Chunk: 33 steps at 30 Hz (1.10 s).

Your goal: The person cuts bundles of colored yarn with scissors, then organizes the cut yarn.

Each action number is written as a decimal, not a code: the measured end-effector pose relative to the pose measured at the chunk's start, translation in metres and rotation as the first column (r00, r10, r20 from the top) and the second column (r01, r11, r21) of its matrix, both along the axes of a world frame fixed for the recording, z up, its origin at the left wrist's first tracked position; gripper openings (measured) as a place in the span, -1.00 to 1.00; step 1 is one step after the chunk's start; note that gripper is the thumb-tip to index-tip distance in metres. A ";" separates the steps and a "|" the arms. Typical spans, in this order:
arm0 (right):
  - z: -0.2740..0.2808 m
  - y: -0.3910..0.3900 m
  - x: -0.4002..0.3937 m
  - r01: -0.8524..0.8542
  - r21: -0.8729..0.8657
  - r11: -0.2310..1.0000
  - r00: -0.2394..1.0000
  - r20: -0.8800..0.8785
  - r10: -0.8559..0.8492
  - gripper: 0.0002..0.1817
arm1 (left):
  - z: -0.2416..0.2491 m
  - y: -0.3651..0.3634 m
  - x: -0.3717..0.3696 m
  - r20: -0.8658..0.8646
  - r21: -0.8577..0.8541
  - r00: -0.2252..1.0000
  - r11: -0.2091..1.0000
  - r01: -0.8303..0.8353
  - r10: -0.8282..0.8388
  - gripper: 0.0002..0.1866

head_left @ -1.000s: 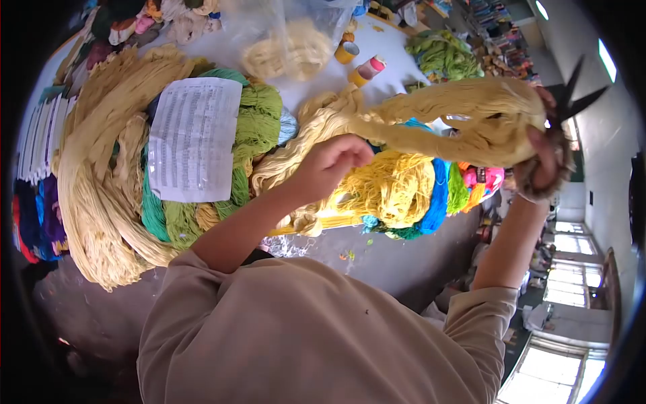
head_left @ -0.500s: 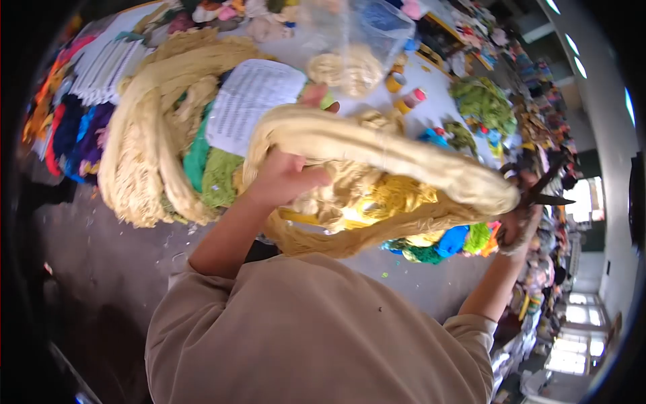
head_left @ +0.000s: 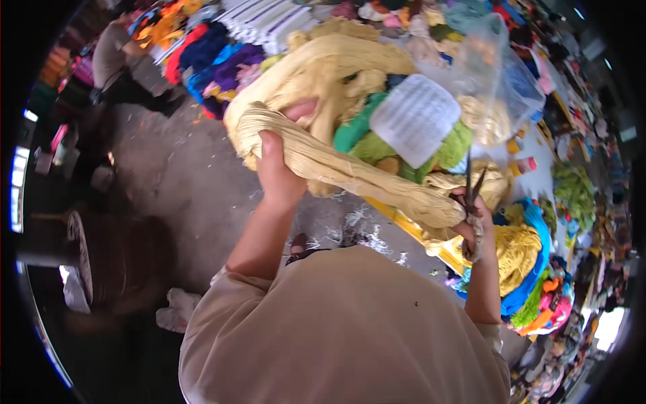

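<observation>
A long cream yarn skein is stretched between my two hands. My left hand grips its left end, the thumb on top and some fingers hidden behind the yarn. At the other end my right hand holds the skein together with dark scissors, whose blades point up and stand apart. Behind my left hand lies a big pile of cream yarn. A printed white sheet rests on green yarn beyond the skein.
Yellow and blue yarn is near my right forearm. A clear plastic bag stands at the back right. White striped cloths lie at the back. At the far left are a person and a brown drum.
The view has swung left. The skein, a hanging loop before, is now drawn into one long bundle between my hands, held over the pile's front edge.
</observation>
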State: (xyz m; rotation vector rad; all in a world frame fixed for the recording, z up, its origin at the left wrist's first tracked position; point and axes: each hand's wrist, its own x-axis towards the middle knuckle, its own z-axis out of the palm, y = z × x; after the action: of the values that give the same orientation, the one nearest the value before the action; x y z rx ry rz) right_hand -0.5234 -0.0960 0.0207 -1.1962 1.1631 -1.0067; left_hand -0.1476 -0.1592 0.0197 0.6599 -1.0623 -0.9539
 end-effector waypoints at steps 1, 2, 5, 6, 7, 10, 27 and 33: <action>-0.014 -0.005 0.020 -0.102 -0.023 0.994 0.993 0.063 0.104 -0.22 | 0.024 0.006 -0.003 -0.159 0.003 0.987 1.000 -0.016 0.016 -0.14; -0.035 -0.013 0.029 -0.232 -0.013 0.973 0.973 0.013 0.233 -0.20 | 0.038 0.009 0.002 -0.562 -0.031 0.802 0.974 0.224 -0.202 -0.16; -0.028 -0.014 0.121 -0.206 -0.058 0.977 0.957 -0.220 0.189 -0.35 | 0.029 0.015 0.040 -0.907 -0.206 0.246 0.870 0.448 -0.341 -0.35; -0.008 -0.012 0.150 -0.043 0.313 0.949 0.979 0.203 -0.022 -0.61 | 0.028 0.022 0.052 -0.933 -0.195 0.190 0.872 0.450 -0.307 -0.37; 0.001 -0.007 0.169 -0.222 0.325 0.919 0.945 0.304 0.121 -0.65 | 0.027 0.030 0.063 -0.953 -0.185 0.132 0.872 0.453 -0.271 -0.38; 0.034 0.015 0.228 -0.486 0.480 0.730 0.872 0.320 0.370 -0.57 | 0.013 0.047 0.099 -0.966 -0.007 0.232 0.907 0.421 -0.115 -0.43; 0.039 0.038 0.350 -0.463 0.546 0.699 0.876 0.158 0.457 -0.67 | 0.011 0.099 0.192 -0.901 0.128 0.423 0.877 0.462 -0.091 -0.43; 0.026 0.046 0.348 -0.399 0.169 0.901 0.897 0.276 0.345 -0.74 | 0.003 0.094 0.194 -0.905 0.113 0.407 0.856 0.505 -0.121 -0.41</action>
State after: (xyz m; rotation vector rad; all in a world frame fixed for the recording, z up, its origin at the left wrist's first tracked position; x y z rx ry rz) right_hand -0.1757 -0.0499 0.0466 -1.0357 0.7891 -0.6840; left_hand 0.0466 -0.0647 0.0229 0.1473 -0.0148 -1.6317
